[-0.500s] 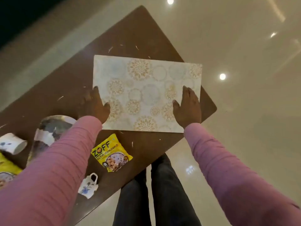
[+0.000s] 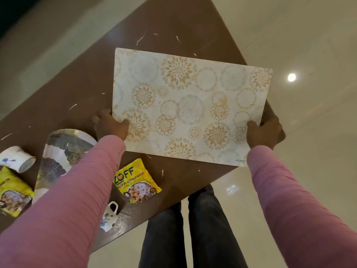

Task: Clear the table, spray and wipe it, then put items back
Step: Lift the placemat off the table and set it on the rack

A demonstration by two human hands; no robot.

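Left hand point(image 2: 111, 125) and right hand point(image 2: 264, 132) pinch the floral placemat point(image 2: 189, 105) by its side edges, fingers curled under, over the bench point(image 2: 77, 84) corner; swung low, it could knock the soya chunks packet point(image 2: 136, 183) or small cup point(image 2: 109, 217) off.

We've got a glossy cream tiled floor point(image 2: 318, 171) on all sides of a dark brown matte rectangular counter point(image 2: 173, 22). The counter runs diagonally through the view. Its far end is cut off by the top edge, and a rounded corner sticks out over the floor on the right. The floor polish is high: one bright round white light reflection point(image 2: 291, 77) sits right of the counter, and a dimmer squarish pale reflection point(image 2: 231, 188) sits just off its near edge. Left of the counter we read the floor as duller, grey-beige. Top-left corner is a near-black unlit patch point(image 2: 9, 8); we can't tell what it is. Light overall is warm and dim.
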